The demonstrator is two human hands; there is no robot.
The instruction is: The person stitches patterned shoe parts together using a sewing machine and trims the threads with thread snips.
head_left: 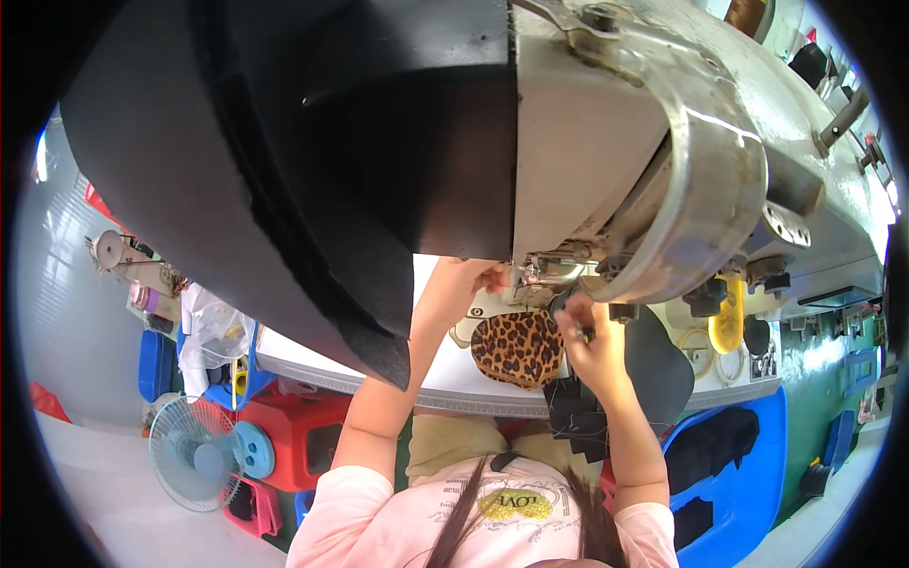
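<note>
My left hand [485, 275] is at the needle area of the sewing machine [606, 142], fingers curled together, partly covered by a black panel. What it pinches, if anything, is too small to see. A rounded leopard-print fabric piece [517, 349] lies on the white table in front of the presser foot [549, 270]. Just right of it, my right hand [595, 346] is closed with its fingers bent. Something small and dark shows between them, but I cannot make out what. Black fabric pieces [578, 412] with loose threads hang at the table's front edge, below my right hand.
The large black panel [312, 170] blocks the upper left. A dark rounded piece [658, 364] lies right of my right forearm. A blue tray [757, 473] with black pieces is at the lower right. At left are a fan [196, 454] and red stool [294, 431].
</note>
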